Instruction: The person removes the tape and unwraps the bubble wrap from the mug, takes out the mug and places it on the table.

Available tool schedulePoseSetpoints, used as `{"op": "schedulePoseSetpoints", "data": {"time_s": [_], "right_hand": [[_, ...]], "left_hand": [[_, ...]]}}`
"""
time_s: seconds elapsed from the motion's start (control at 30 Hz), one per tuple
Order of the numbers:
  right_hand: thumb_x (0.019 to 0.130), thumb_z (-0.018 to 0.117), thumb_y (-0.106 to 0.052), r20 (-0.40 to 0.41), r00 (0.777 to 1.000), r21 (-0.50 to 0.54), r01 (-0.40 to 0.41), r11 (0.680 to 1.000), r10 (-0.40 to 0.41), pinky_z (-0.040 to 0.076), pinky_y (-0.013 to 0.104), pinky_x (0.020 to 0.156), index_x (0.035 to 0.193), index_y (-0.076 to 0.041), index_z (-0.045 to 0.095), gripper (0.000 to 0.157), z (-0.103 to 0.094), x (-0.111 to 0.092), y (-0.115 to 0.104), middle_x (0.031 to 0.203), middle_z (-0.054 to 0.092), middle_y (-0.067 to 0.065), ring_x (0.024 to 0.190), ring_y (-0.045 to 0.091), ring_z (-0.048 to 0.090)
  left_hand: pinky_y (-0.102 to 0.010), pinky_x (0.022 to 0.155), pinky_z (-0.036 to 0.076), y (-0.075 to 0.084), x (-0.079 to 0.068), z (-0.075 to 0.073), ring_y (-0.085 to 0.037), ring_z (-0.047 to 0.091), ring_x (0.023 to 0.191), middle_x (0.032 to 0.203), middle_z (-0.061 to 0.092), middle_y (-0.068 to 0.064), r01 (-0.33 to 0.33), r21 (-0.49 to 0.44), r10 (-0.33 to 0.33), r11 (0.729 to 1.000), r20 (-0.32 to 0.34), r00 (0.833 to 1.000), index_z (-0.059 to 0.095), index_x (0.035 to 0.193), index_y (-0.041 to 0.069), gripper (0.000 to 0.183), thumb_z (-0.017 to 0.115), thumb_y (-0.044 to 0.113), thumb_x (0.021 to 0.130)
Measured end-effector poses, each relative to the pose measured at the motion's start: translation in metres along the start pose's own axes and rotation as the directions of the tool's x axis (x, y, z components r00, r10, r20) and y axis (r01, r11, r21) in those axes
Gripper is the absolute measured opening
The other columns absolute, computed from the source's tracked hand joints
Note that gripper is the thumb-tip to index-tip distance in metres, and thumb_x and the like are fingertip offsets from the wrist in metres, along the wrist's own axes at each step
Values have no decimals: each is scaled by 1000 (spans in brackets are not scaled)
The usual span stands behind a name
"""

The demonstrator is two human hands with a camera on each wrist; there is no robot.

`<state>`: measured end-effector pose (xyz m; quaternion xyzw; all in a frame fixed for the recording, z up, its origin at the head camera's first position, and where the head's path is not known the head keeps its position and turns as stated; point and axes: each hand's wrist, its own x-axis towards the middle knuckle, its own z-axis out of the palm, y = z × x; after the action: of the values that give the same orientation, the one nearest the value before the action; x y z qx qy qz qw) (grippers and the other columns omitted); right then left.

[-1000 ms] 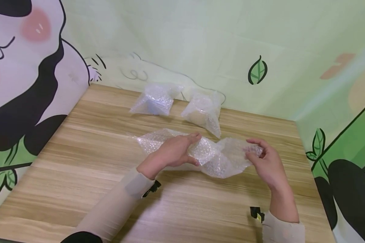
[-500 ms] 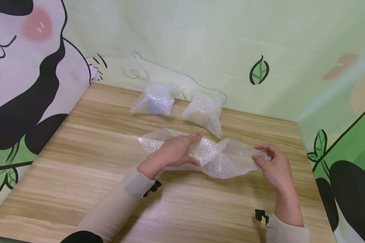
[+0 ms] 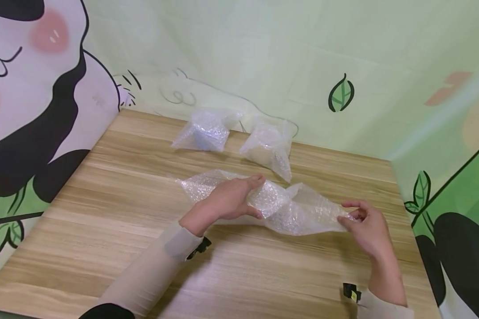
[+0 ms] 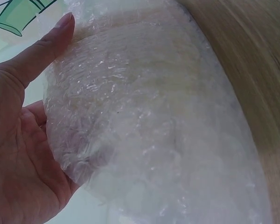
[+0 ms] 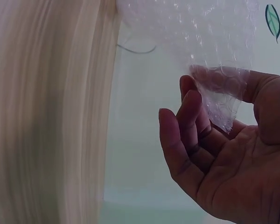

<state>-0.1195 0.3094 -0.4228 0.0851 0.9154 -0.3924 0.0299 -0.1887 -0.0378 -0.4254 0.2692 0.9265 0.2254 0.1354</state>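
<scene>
A long twisted piece of bubble wrap (image 3: 271, 199) stretches across the middle of the table between both hands. My left hand (image 3: 229, 197) grips its central part from above, thumb on the near side and fingers on the far side. In the left wrist view the crinkled wrap fills most of the picture, and any contents cannot be made out. My right hand (image 3: 367, 228) pinches the wrap's narrow right end between thumb and fingers. The right wrist view shows that gathered tip of bubble wrap (image 5: 219, 93) between the thumb and curled fingers.
Two bubble-wrapped bundles stand at the back by the wall: one with something bluish inside (image 3: 205, 133), the other with something pale yellowish (image 3: 265, 146). The wood-grain table (image 3: 123, 221) meets printed panda-and-leaf walls on the left, back and right.
My right hand has moved right and toward the near edge, drawing the wrap's end out longer and narrower. My left hand keeps its place on the wrap.
</scene>
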Motion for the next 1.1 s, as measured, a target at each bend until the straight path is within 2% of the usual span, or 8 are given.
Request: {"op": "schedulePoseSetpoints", "data": {"time_s": [0.2, 0.4, 0.63, 0.73, 0.83, 0.97, 1.03, 1.1], "right_hand": [[96, 72, -15, 24, 1000, -47, -18, 999, 20, 43, 27, 53, 132, -3, 62, 39, 0, 0, 12, 83, 60, 5, 66, 11, 49], [98, 71, -19, 76, 995, -79, -57, 995, 63, 42, 28, 54, 133, -3, 61, 40, 0, 2, 21, 82, 62, 4, 66, 12, 50], [99, 70, -23, 120, 987, -117, -95, 989, 109, 42, 29, 57, 135, -4, 60, 42, 0, 5, 30, 87, 66, 6, 72, 15, 52], [99, 69, -23, 149, 983, -150, -88, 985, 111, 42, 29, 59, 134, -2, 60, 42, 0, 6, 33, 92, 70, 9, 75, 17, 53], [99, 69, -24, 160, 983, -185, -65, 981, 95, 44, 29, 62, 135, -1, 59, 43, 0, 7, 32, 99, 71, 14, 80, 21, 57], [98, 72, -26, 145, 989, -213, -2, 977, 34, 48, 30, 71, 138, 0, 59, 50, -3, 10, 23, 113, 69, 21, 99, 33, 64], [98, 72, -26, 133, 991, -211, 32, 977, -4, 49, 30, 74, 139, -2, 59, 50, -6, 11, 16, 120, 68, 22, 109, 36, 63], [98, 72, -24, 125, 991, -199, 74, 977, -49, 50, 29, 75, 138, -2, 61, 46, -6, 13, 6, 120, 69, 20, 110, 35, 63]], "left_hand": [[-49, 116, 46, -3, -2, 0, -33, 46, 147, 170, 28, 3, -6, -8, 6, 1000, 2, 1000, 33, 163, 16, 105, 84, 54, 79], [-47, 118, 44, -7, -2, -1, -30, 46, 148, 169, 30, 5, 33, -22, -33, 999, 5, 999, 33, 163, 20, 105, 84, 55, 79], [-50, 110, 51, 2, 3, -1, -32, 50, 145, 169, 31, 3, 29, 46, -29, 999, 14, 999, 33, 163, 18, 108, 83, 60, 77], [-49, 111, 50, 6, 3, -2, -30, 49, 146, 170, 30, 3, 40, 65, -41, 997, 20, 999, 31, 163, 17, 108, 83, 59, 78], [-49, 111, 50, 6, 2, -1, -31, 49, 145, 170, 30, 2, 35, 67, -36, 997, 16, 999, 31, 163, 16, 108, 83, 58, 79], [-49, 111, 50, 5, 3, -1, -32, 50, 145, 170, 30, 2, 27, 65, -28, 997, 8, 1000, 32, 163, 15, 107, 83, 57, 79], [-49, 112, 49, 5, 3, 0, -32, 49, 145, 170, 29, 2, 25, 65, -26, 998, 9, 1000, 31, 163, 15, 107, 83, 56, 79], [-49, 112, 49, 5, 4, 1, -33, 49, 145, 170, 28, 2, 24, 62, -25, 998, 13, 1000, 30, 163, 16, 107, 83, 56, 79]]}}
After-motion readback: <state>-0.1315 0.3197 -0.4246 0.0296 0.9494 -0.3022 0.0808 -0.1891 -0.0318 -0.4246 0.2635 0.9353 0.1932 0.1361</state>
